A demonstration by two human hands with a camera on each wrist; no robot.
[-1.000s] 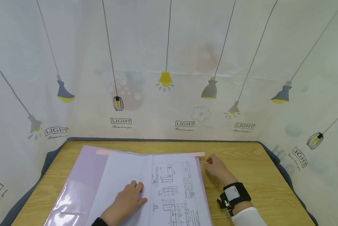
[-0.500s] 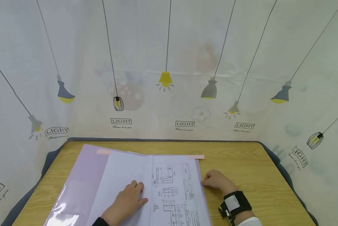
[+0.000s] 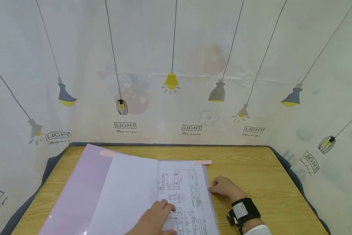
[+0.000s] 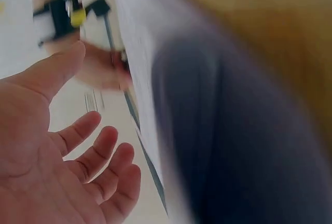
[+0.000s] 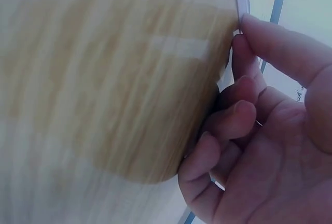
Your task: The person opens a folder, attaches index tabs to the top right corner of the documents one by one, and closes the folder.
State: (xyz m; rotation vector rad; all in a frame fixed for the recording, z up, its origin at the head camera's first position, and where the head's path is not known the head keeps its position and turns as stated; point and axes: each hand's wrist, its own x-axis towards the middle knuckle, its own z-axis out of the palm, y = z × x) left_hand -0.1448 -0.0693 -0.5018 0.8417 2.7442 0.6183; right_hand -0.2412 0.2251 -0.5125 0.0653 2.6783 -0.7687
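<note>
A light purple folder [image 3: 88, 182] lies spread on the table, its left cover slightly raised at the far edge. A blank white page [image 3: 129, 186] faces a page with technical drawings [image 3: 198, 189]. My left hand [image 3: 155, 217] is over the lower middle, near the fold; in the left wrist view its fingers are apart and loosely bent, holding nothing. At the right edge, my right hand [image 3: 226, 187] pinches the folder's margin between thumb and index finger, as the right wrist view shows at the purple edge [image 5: 241, 1]. Whether it grips one sheet or several cannot be told.
Pink sticky tabs [image 3: 203, 162] mark the folder's top edge. A wood-grain table [image 3: 267, 182] extends to the right of it. Behind stands a pale curtain [image 3: 152, 49] printed with hanging lamps. A black strap with a small camera [image 3: 245, 212] sits on my right wrist.
My right hand came down along the folder's right side to its edge and stays there. My left hand shifted right and nearer, off the blank page. The left cover rose slightly.
</note>
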